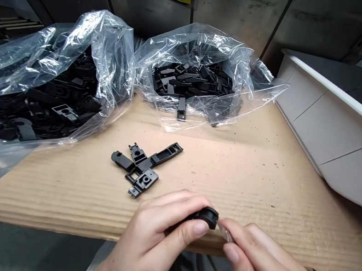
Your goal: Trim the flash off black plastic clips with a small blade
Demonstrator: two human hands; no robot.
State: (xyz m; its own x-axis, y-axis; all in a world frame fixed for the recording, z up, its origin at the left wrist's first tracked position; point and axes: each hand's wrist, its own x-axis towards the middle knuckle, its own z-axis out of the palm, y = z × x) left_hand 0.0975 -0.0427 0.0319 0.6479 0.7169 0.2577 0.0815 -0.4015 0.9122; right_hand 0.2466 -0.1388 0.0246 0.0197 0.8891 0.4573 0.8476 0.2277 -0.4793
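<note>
My left hand [159, 234] grips a black plastic part [207, 217] with a rounded end between thumb and fingers, just above the front edge of the cardboard. Close against that end, my right hand [260, 261] pinches a small, thin blade-like tool [226, 232]; its tip meets or nearly meets the part, and the rest is hidden in the fingers. Several loose black plastic pieces [145, 180] lie crossed over one another on the cardboard sheet [232, 163], ahead and to the left of my hands.
Two clear plastic bags hold many black parts, one bag [114, 53] at left and another [243, 58] at the back middle. A single black piece [181, 109] lies at the back bag's mouth. A pale bin [338, 116] borders the right side. Metal panels [231, 9] stand behind.
</note>
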